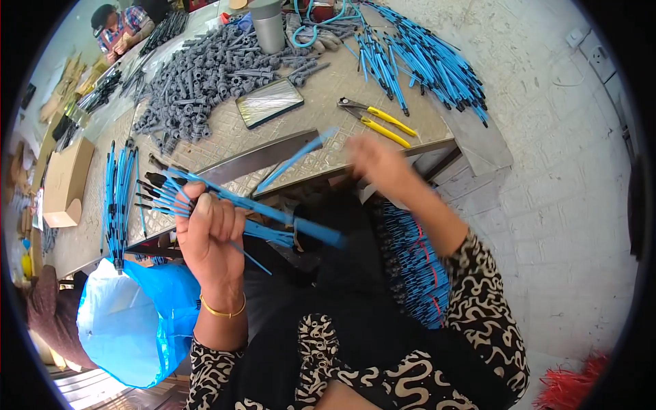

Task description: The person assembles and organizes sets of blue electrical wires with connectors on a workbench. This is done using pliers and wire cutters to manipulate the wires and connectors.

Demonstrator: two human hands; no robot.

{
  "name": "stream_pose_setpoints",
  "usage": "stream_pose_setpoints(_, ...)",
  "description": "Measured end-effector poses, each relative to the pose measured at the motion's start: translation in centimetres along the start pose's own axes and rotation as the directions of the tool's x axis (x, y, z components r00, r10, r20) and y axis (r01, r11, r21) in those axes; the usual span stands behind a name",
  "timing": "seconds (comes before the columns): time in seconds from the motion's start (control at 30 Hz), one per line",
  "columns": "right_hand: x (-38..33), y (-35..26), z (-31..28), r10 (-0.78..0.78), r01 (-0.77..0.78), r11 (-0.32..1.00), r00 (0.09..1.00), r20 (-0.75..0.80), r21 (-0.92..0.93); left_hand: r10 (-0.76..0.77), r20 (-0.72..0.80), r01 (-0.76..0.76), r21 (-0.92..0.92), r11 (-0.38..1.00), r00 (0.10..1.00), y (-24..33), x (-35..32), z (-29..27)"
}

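Note:
My left hand [215, 236] is closed round a bunch of thin blue rods [270, 210] with black tips, held over my lap at the table's front edge. The rods fan out to both sides of the fist, and their right ends are blurred. My right hand [379, 164] is lifted near the table edge, its fingers smeared by motion, so I cannot tell what is in them. Between the hands a single blue strip [294, 162] slants upward, also blurred. Behind it lies a flat metal bar [256, 160] along the table edge.
Pliers with yellow handles [386, 130], a shallow rectangular tin [270, 102] and a heap of grey plastic parts [198, 85] lie on the table [328, 89]. Blue rod bundles [437, 65] sit at back right. A blue bag [130, 321] stands lower left. A co-worker [123, 31] sits at far left.

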State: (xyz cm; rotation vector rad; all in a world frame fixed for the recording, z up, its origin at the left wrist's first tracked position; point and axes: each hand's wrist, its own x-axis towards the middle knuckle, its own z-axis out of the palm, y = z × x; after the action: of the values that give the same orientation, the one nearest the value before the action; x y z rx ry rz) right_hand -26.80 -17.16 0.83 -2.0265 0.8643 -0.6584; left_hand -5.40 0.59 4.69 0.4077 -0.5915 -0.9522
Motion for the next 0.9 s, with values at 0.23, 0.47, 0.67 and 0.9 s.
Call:
stream_pose_setpoints(0.23, 12.1, 8.7, -10.9, 0.221, -0.425, 0.628, 0.9, -0.375, -0.651, -0.142, 0.121, 0.109, 0.247, 0.963, 0.982, 0.4, -1.2, 1.6)
stream_pose_setpoints(0.47, 11.4, 9.1, -10.0, 0.295, -0.442, 0.858, 0.841, -0.453, -0.262, -0.445, 0.229, 0.417, 0.16, 0.895, 0.866, 2.3, -1.9, 0.2)
stream_pose_setpoints(0.67, 7.9, 3.9, -8.0, 0.286, -0.184, 0.924, 0.915, -0.286, 0.335, -0.367, -0.06, 0.372, 0.193, 0.908, 0.928, 1.2, -0.7, 1.6)
stream_pose_setpoints(0.9, 2.2, -3.7, -1.8, 0.162, -0.157, 0.817, 0.986, 0.041, 0.555, -0.154, -0.25, 0.203, 0.18, 0.963, 0.956, -0.4, 2.2, 1.0)
